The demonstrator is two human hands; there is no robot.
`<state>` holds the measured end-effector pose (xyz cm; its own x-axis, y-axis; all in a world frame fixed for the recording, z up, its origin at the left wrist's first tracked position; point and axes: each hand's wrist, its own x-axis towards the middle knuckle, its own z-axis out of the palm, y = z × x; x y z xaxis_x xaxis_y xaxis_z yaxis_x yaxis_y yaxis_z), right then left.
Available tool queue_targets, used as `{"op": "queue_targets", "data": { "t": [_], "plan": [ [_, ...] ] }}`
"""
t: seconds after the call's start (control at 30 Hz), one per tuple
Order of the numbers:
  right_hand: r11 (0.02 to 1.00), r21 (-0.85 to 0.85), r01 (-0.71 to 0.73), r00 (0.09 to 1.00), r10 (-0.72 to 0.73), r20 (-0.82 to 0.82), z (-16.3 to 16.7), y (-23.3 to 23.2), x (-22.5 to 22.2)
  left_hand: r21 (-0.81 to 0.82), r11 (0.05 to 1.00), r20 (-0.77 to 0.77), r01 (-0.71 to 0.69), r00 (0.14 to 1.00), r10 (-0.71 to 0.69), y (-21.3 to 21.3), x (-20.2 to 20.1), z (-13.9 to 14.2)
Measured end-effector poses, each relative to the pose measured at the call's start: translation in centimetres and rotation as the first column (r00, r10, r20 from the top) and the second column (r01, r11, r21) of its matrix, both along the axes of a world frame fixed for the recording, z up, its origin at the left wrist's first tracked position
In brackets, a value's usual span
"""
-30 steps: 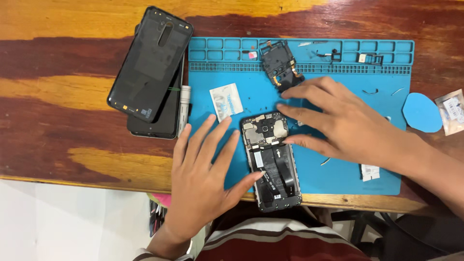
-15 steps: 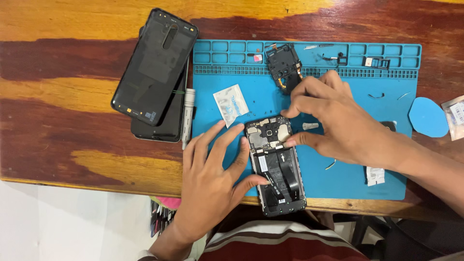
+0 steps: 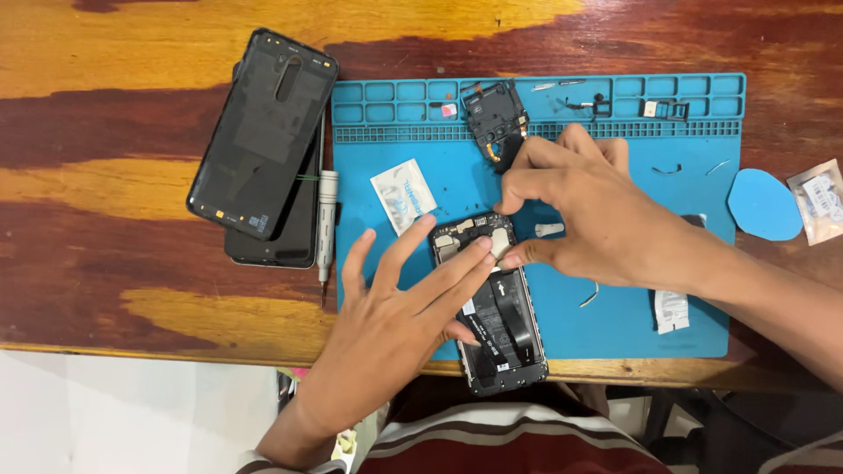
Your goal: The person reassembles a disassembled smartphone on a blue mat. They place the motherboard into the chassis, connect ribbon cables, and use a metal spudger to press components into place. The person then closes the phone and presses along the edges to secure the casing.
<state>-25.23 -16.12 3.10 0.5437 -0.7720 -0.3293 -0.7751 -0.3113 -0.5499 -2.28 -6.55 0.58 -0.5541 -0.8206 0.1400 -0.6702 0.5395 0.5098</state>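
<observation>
Blue mat (image 3: pixel 615 325) edge bears opened phone (image 3: pixel 496 307), both hands touching.

Repair mat (image 3: pixel 615 325) was solid blue. Opened phone (image 3: pixel 496 307) showed black internals with a white label patch. Back cover (image 3: pixel 263 132) was matte black. Table (image 3: pixel 132 70) was streaked red-brown and yellow wood. Shirt (image 3: pixel 509 448) was striped maroon and white. Pick (image 3: pixel 762 204) was blue.

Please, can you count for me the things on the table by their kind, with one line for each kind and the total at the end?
Opened phone under left hand and right hand: 1
Black back covers: 2
Blue work mat: 1
Blue oval pad: 1
Screwdriver: 1
Small packets: 3
Black inner frame part: 1
Total: 10
</observation>
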Motion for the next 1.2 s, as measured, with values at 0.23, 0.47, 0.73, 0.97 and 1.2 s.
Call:
{"op": "queue_targets", "data": {
  "t": [0.23,0.47,0.73,0.97,1.2],
  "plan": [
    [0.999,0.02,0.035,0.997,-0.033,-0.067,-0.1,0.2,0.0,0.025,0.997,-0.012,0.073,0.997,-0.072,-0.7,0.1,0.1],
    [1.0,-0.012,0.012,1.0,-0.012,-0.004,-0.1,-0.1,-0.3,0.092,0.99,-0.006,0.109,0.994,-0.109,-1.2,0.0,0.5],
    [0.998,-0.063,-0.013,1.0,0.013,-0.006,-0.3,0.6,-0.8,0.125,0.986,-0.002,0.113,0.994,-0.113,-0.9,-0.2,0.6],
    [0.97,-0.171,-0.17,0.984,0.175,0.015,1.2,0.7,-2.8,0.091,0.99,-0.024,0.108,0.994,-0.107,-1.0,-0.3,0.7],
    [0.973,-0.073,-0.217,0.895,0.168,-0.413,1.1,9.0,-2.5,0.046,0.991,-0.034,0.125,0.992,-0.124,-0.9,-0.1,0.8]
  ]
}}
